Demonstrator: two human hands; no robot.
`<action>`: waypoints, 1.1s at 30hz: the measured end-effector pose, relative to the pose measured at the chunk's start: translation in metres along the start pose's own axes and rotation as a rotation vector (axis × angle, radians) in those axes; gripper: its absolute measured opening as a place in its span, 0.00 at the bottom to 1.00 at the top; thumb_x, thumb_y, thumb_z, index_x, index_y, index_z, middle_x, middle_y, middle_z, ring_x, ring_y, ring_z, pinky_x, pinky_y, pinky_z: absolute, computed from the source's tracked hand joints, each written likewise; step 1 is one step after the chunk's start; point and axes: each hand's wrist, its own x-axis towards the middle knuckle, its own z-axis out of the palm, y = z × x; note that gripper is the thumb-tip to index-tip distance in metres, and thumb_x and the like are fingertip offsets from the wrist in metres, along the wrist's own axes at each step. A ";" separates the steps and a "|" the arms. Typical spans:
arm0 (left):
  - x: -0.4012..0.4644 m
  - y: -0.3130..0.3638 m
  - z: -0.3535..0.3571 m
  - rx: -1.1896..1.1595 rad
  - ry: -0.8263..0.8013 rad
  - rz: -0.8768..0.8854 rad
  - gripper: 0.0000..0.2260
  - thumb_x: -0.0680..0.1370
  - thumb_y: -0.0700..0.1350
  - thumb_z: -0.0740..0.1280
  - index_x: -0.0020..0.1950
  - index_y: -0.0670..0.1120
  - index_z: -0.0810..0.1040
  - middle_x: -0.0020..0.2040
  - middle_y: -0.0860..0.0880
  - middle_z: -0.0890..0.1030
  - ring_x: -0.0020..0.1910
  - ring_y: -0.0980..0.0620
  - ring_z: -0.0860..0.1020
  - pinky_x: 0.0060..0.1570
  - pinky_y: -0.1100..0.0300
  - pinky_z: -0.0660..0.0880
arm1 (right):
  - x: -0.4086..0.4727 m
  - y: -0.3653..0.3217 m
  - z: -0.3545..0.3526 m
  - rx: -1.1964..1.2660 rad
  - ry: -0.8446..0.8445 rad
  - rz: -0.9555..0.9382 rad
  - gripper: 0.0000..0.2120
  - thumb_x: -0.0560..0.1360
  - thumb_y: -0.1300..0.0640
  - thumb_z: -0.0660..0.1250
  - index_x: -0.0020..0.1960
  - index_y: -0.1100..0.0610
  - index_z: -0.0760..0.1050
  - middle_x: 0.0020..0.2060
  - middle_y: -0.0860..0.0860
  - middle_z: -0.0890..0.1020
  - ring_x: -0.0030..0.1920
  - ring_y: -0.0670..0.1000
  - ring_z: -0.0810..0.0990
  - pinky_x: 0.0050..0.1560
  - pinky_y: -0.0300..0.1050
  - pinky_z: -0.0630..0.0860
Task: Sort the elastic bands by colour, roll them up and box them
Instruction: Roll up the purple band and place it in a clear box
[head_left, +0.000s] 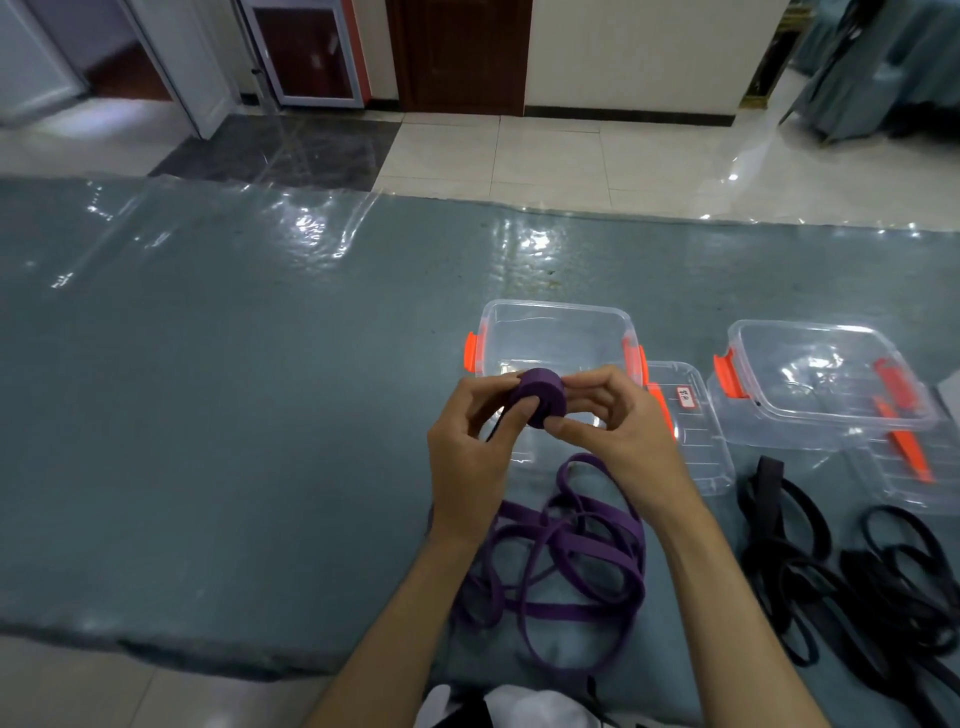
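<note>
Tightly wound purple elastic band roll (540, 397), held in the air above the near rim of the clear plastic storage box with orange side clips (553, 338); the left hand (470, 447) pinches its near face with thumb and curled fingers, the right hand (618, 421) pinches its right side with thumb and curled fingers, both clamped on the roll. A short dark tail hangs from the roll under the left hand. Loose purple elastic bands (566, 561), a tangled heap of flat loops, lying on the grey-green padded table cover under clear plastic sheet (234, 389), between the two forearms and close to the near edge. Clear lid with a small pink label (691, 426), flat on the cover, touching the right side of the first box. Second clear plastic box with orange clips (826, 379), toward the right edge, resting partly on another clear lid (906, 475). Loose black elastic bands (841, 566), a spread heap near the right near corner, well apart from the purple heap. The whole left half of the cover, from far edge to near edge, lies open. Beyond the far edge, a glossy tiled floor (571, 150).
</note>
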 end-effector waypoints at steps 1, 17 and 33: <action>0.001 0.000 0.001 -0.018 0.008 0.006 0.09 0.79 0.40 0.76 0.58 0.46 0.83 0.55 0.50 0.87 0.57 0.47 0.85 0.58 0.58 0.82 | 0.000 0.000 0.001 0.038 -0.001 0.003 0.22 0.70 0.64 0.82 0.60 0.56 0.79 0.53 0.53 0.88 0.54 0.54 0.87 0.56 0.46 0.84; 0.011 -0.012 -0.017 0.034 -0.092 -0.003 0.12 0.76 0.43 0.78 0.58 0.47 0.83 0.54 0.51 0.87 0.55 0.48 0.87 0.57 0.57 0.83 | 0.011 -0.002 0.000 -0.067 0.060 -0.002 0.10 0.75 0.54 0.76 0.53 0.57 0.80 0.45 0.50 0.88 0.37 0.53 0.87 0.35 0.41 0.82; 0.024 -0.006 -0.017 -0.069 -0.112 -0.009 0.14 0.74 0.42 0.80 0.58 0.48 0.83 0.53 0.48 0.87 0.54 0.45 0.87 0.57 0.59 0.82 | 0.007 -0.003 0.008 0.179 0.087 -0.039 0.09 0.78 0.55 0.73 0.54 0.57 0.76 0.49 0.56 0.86 0.41 0.65 0.89 0.41 0.58 0.87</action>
